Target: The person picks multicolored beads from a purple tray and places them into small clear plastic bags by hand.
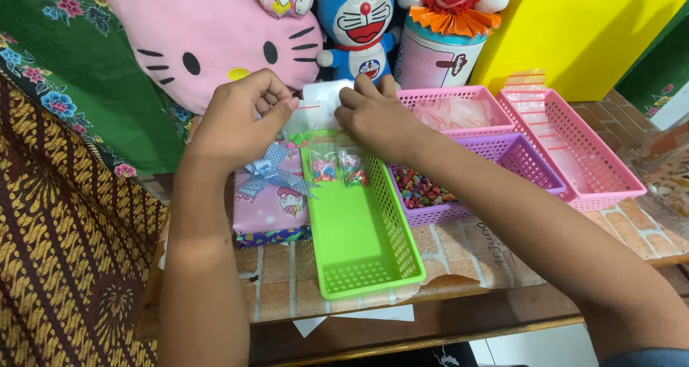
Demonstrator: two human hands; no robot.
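Observation:
My left hand (240, 116) and my right hand (373, 116) pinch the two top corners of a small clear zip bag (319, 105), held above the far end of a green plastic basket (359, 245). Two small bags of coloured beads (337, 167) lie inside the green basket at its far end. To the right, a purple basket (527, 162) holds loose coloured beads (420, 191). Behind it a pink basket (459, 94) contains several empty clear bags.
A longer pink basket (581, 159) stands at the right. A pink gift box with a blue bow (273, 195) lies left of the green basket. Plush toys (215, 37), a can and a yellow box (581, 30) line the back. The table's front edge (430, 324) is near me.

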